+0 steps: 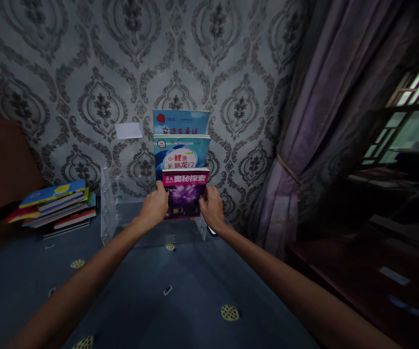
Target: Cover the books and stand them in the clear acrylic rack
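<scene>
My left hand [154,206] and my right hand [212,207] grip the two side edges of a purple and pink magazine [185,194], which is upright with its cover facing me. It is at the right part of a clear acrylic rack [108,208] with tiered levels. Behind the magazine a teal book [181,151] stands, and higher behind that a light blue book [191,122]. The lower edge of the magazine is near the rack's front tier; whether it rests there I cannot tell.
A stack of books [64,206] lies left of the rack on the blue patterned tablecloth [140,300]. A brown box [2,165] is at the far left. The purple curtain [304,131] hangs at the right, beside a dark red table [326,261]. Patterned wall behind.
</scene>
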`<state>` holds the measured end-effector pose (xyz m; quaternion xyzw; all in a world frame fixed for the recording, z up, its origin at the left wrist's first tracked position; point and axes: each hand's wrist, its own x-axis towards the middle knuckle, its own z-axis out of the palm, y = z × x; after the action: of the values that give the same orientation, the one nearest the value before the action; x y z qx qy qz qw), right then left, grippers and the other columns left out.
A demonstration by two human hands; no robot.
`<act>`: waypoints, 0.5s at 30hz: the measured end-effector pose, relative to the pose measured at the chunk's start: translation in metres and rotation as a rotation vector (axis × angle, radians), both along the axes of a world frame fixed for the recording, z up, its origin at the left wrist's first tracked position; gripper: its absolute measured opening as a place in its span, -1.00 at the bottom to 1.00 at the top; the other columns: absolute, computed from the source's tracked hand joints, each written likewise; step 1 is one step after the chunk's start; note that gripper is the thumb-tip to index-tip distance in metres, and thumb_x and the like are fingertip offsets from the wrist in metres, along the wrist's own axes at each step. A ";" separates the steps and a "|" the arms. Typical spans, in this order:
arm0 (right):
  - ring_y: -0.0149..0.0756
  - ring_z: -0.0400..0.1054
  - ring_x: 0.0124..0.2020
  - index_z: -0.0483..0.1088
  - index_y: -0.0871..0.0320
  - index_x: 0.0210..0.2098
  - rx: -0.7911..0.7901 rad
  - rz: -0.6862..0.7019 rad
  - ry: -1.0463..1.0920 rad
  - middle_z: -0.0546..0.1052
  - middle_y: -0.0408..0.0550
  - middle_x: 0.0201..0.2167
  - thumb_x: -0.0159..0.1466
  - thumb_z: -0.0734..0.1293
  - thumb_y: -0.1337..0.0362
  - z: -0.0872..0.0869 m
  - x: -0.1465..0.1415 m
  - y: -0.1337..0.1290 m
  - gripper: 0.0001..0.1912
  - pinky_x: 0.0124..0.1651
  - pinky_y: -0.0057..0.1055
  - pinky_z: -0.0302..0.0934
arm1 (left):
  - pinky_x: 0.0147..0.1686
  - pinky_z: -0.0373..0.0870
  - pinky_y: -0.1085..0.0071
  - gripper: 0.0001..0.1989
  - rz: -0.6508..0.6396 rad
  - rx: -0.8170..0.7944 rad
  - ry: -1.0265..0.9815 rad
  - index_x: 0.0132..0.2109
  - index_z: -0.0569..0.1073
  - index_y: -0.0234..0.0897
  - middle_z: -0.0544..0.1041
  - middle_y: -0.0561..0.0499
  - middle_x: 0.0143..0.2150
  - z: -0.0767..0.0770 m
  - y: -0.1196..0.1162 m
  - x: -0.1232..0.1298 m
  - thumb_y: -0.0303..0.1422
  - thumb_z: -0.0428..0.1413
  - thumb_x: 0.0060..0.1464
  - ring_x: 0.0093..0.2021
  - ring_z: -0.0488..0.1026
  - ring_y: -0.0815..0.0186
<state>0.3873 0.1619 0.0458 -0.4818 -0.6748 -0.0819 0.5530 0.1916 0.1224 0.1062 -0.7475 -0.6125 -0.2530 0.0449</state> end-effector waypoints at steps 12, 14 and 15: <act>-0.07 0.30 -0.22 0.31 0.10 -0.21 -0.023 0.008 -0.032 0.37 0.02 -0.28 0.17 0.14 0.47 0.002 0.004 0.002 -0.75 -0.09 -0.09 0.29 | -0.18 0.44 0.21 -0.76 -0.009 0.014 -0.014 0.09 0.16 -0.40 0.60 -0.34 -0.21 -0.009 0.003 -0.001 -0.38 -0.16 0.35 -0.18 0.61 -0.01; -0.07 0.30 -0.20 0.32 0.09 -0.21 -0.053 0.005 -0.031 0.37 0.02 -0.28 0.17 0.14 0.48 0.002 0.005 0.001 -0.74 -0.06 -0.08 0.29 | -0.14 0.44 0.20 -0.73 -0.024 0.018 -0.023 0.11 0.15 -0.39 0.59 -0.33 -0.19 -0.009 0.001 -0.003 -0.36 -0.16 0.35 -0.16 0.60 0.00; -0.07 0.30 -0.20 0.32 0.09 -0.20 -0.061 0.008 -0.040 0.37 0.02 -0.29 0.17 0.14 0.48 0.002 0.006 0.001 -0.73 -0.05 -0.08 0.28 | -0.11 0.44 0.19 -0.72 -0.033 0.017 -0.028 0.13 0.15 -0.39 0.59 -0.33 -0.18 -0.009 0.001 -0.004 -0.35 -0.15 0.35 -0.14 0.59 0.00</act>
<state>0.3931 0.1626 0.0480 -0.4941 -0.6897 -0.0685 0.5248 0.1874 0.1229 0.0971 -0.7536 -0.5985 -0.2691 0.0384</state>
